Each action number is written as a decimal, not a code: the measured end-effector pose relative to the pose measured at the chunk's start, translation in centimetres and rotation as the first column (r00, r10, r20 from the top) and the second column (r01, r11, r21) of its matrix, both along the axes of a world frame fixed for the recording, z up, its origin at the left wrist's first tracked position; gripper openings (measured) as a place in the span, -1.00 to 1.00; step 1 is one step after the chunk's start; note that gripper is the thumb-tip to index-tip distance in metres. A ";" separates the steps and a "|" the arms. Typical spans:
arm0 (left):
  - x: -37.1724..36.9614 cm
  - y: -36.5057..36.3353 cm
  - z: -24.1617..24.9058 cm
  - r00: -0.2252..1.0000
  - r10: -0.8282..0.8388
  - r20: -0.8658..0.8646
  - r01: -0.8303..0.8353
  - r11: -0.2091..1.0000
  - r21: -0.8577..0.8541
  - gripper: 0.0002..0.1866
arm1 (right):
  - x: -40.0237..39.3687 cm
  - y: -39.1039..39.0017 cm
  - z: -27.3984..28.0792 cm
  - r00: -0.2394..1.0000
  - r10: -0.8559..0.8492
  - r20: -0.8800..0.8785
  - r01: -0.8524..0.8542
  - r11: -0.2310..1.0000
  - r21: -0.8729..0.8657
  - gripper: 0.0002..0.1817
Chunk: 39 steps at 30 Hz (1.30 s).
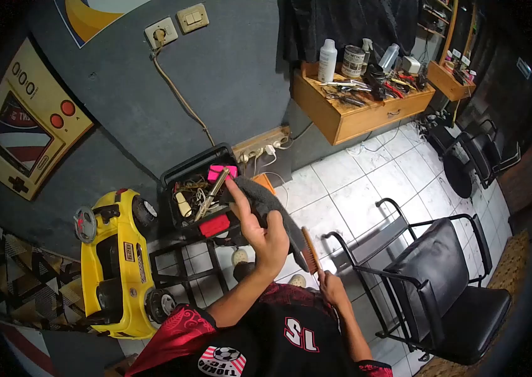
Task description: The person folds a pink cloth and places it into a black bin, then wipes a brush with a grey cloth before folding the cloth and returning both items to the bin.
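Observation:
My left hand (265,242) is raised in front of my chest, index finger stretched out and thumb up. Its other fingers are hidden against a dark grey, curved, cloth-like piece (272,204), which it holds up. In my right hand (332,286), lower and to the right, is a brush (309,250) with a wooden back and reddish-brown bristles. The bristles face the right edge of the grey piece, close beside it.
A black bin of tools and cords (175,195) stands on a black frame ahead. Left is a yellow toy car (113,264); right, a black chair (432,270). Bottles and tools crowd a wooden wall drawer (366,116). A power strip (260,147) runs along the wall.

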<state>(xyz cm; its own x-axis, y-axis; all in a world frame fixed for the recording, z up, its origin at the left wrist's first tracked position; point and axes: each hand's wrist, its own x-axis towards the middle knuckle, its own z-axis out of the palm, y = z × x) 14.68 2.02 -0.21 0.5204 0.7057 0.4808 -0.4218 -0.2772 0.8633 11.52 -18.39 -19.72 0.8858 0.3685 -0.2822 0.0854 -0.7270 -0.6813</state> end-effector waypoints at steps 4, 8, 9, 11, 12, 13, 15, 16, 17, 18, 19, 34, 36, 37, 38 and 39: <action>0.1 -0.7 -0.9 0.997 0.079 -0.023 -0.079 0.997 0.004 -0.13 | -0.1 2.0 10.4 0.975 -0.192 -0.110 0.220 0.878 0.426 -0.56; -0.2 -1.6 -0.7 0.998 0.030 -0.051 -0.031 0.999 -0.032 -0.17 | -1.5 4.1 14.7 0.991 -0.125 -0.051 0.128 0.750 0.650 -0.63; -0.1 -1.9 0.1 0.999 0.023 0.024 -0.022 0.999 -0.028 -0.19 | -1.6 4.5 15.3 0.999 -0.050 0.017 0.028 0.779 0.627 -0.65; 0.2 -2.1 1.5 0.995 0.015 0.100 -0.012 0.999 -0.029 -0.20 | -1.1 5.5 12.6 0.999 0.047 0.007 -0.042 0.794 0.607 -0.67; 0.4 -2.0 2.2 0.993 0.005 0.118 0.008 0.994 -0.105 -0.21 | -0.7 5.4 11.0 0.996 0.091 0.016 -0.089 0.902 0.422 -0.64; 0.5 -1.7 2.6 0.990 -0.002 0.139 0.027 0.984 -0.178 -0.22 | -0.2 5.1 9.1 0.990 0.137 0.018 -0.137 0.966 0.219 -0.62; 0.4 -1.0 2.3 0.990 -0.024 0.142 0.053 0.978 -0.200 -0.22 | -0.1 3.7 4.1 0.992 0.116 -0.047 -0.109 0.985 0.132 -0.59; 0.7 -0.7 1.4 0.995 -0.032 0.091 0.046 0.986 -0.159 -0.22 | 0.2 2.9 2.5 0.990 0.087 -0.107 -0.083 0.996 0.046 -0.55; 0.8 -0.5 0.9 0.999 -0.038 0.036 0.042 0.992 -0.116 -0.22 | 0.4 2.1 1.8 0.990 0.090 -0.104 -0.085 0.995 0.045 -0.55; 0.7 -0.7 0.8 0.996 -0.077 0.041 0.083 0.981 -0.177 -0.21 | 0.5 1.4 2.0 0.992 0.061 -0.111 -0.057 0.998 0.037 -0.53; 0.7 -0.6 0.1 0.996 -0.077 0.042 0.084 0.980 -0.179 -0.21 | 0.7 1.1 2.2 0.993 0.033 -0.115 -0.030 0.999 0.027 -0.51; 2.9 -1.9 1.1 0.992 -0.099 0.079 0.112 0.977 -0.180 -0.16 | -0.4 3.9 5.8 1.000 0.009 -0.025 -0.004 0.978 0.207 -0.68; 3.1 -1.5 0.2 0.994 -0.087 0.065 0.098 0.975 -0.199 -0.16 | 0.3 2.8 4.5 0.996 -0.067 -0.062 0.067 0.998 -0.006 -0.66; 2.9 -1.4 0.0 0.996 -0.079 0.044 0.086 0.973 -0.215 -0.17 | 1.0 2.3 4.6 0.991 -0.097 -0.086 0.090 0.992 -0.084 -0.63; 2.3 -1.5 -0.1 0.994 -0.109 0.011 0.108 0.963 -0.247 -0.18 | 1.2 1.5 4.1 0.991 -0.117 -0.066 0.117 0.993 -0.006 -0.62; 2.3 -1.5 -0.1 0.994 -0.112 0.010 0.111 0.962 -0.250 -0.18 | 1.6 1.0 4.3 0.990 -0.133 -0.043 0.136 0.988 0.070 -0.60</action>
<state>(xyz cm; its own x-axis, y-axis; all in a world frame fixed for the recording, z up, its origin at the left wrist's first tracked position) 16.95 0.50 -0.35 0.6038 0.7406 0.2948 -0.4343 -0.0044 0.9008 13.13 -17.36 -15.39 0.9179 0.2675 -0.2932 -0.0366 -0.6785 -0.7337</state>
